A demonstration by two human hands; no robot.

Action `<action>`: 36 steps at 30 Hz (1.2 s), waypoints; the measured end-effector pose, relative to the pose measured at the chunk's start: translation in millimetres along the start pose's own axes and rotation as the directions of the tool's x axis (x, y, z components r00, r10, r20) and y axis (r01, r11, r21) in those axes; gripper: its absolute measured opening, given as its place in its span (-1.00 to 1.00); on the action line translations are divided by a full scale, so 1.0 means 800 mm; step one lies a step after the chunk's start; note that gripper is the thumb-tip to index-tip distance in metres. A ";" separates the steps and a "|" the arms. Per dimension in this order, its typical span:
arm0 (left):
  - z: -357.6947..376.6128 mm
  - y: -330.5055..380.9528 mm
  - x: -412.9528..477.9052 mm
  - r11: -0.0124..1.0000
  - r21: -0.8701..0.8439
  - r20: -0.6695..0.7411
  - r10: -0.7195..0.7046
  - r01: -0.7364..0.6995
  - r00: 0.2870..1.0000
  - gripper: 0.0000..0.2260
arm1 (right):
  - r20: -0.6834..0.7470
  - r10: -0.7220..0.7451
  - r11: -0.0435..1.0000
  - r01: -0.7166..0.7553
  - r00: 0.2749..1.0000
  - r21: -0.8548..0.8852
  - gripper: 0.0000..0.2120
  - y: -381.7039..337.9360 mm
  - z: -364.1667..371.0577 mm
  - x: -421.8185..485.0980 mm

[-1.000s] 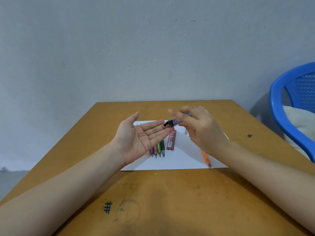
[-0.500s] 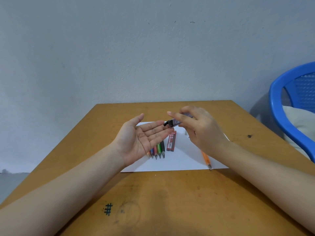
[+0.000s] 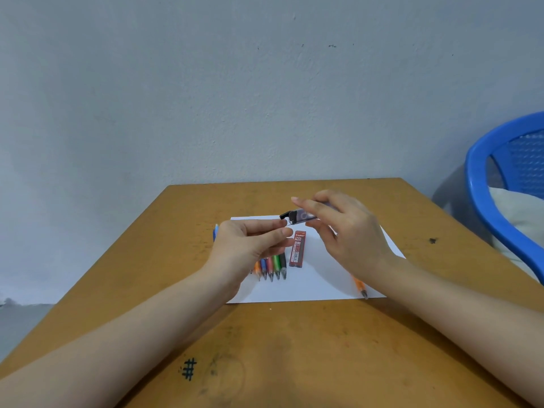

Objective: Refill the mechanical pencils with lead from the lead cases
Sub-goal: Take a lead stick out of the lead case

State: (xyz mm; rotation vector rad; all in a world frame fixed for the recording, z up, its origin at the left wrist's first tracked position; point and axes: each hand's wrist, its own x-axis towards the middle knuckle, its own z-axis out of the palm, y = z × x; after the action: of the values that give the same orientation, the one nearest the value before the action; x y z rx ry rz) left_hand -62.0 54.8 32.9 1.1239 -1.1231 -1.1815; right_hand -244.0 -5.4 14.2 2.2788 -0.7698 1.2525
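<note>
My right hand [image 3: 350, 231] grips a translucent purple lead case [image 3: 301, 216] with its black cap flipped open, tilted mouth-down to the left above the white paper [image 3: 323, 278]. My left hand [image 3: 250, 245] is turned palm down, and its thumb and forefinger pinch a thin dark lead [image 3: 290, 221] at the case's mouth. A red lead case [image 3: 298, 248] lies flat on the paper below. Several coloured mechanical pencils [image 3: 273, 266] lie side by side, partly hidden under my left hand. An orange pencil [image 3: 359, 285] pokes out beneath my right wrist.
The wooden table [image 3: 294, 348] carries a black hash mark near its front edge. A light-blue pencil end [image 3: 215, 231] shows behind my left hand. A blue plastic chair [image 3: 482, 201] with a white cushion stands at the right. A grey wall rises behind the table.
My left hand has turned from palm up and flat to palm down, its fingertips closing at the case's mouth. My right hand keeps the purple case in about the same spot.
</note>
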 end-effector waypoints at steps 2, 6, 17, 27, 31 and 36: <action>0.003 -0.002 -0.001 0.999 -0.029 -0.010 -0.015 0.015 1.000 -0.83 | -0.001 -0.001 1.000 0.001 1.000 0.002 -0.62 -0.002 0.000 0.000; 0.008 -0.002 -0.003 0.998 -0.058 -0.025 -0.011 0.010 1.000 -0.92 | 0.012 0.012 1.000 -0.012 1.000 0.014 -0.62 -0.001 0.002 -0.001; 0.005 -0.003 -0.001 0.999 -0.029 -0.086 0.011 -0.014 0.996 -0.93 | 0.003 0.035 0.999 -0.035 0.999 -0.007 -0.67 -0.005 0.001 -0.001; 0.000 0.000 0.003 0.992 -0.092 -0.180 0.066 -0.083 0.981 -0.92 | 0.014 0.119 0.993 -0.119 0.993 -0.004 -0.67 -0.002 0.001 -0.002; 0.000 0.005 0.003 0.971 -0.212 -0.178 0.070 -0.108 0.982 -0.94 | 0.028 0.140 0.990 -0.140 0.990 -0.005 -0.68 -0.005 0.001 -0.002; 0.000 0.012 0.001 0.930 -0.340 -0.189 0.082 -0.143 0.979 -0.94 | 0.063 0.219 0.970 -0.224 0.974 0.091 -0.67 -0.011 0.001 -0.003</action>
State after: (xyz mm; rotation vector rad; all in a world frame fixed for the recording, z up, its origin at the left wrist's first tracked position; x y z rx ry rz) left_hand -61.2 54.3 42.8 0.8537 -0.7934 -1.1185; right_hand -238.9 1.7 11.2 2.3633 -1.0271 1.3593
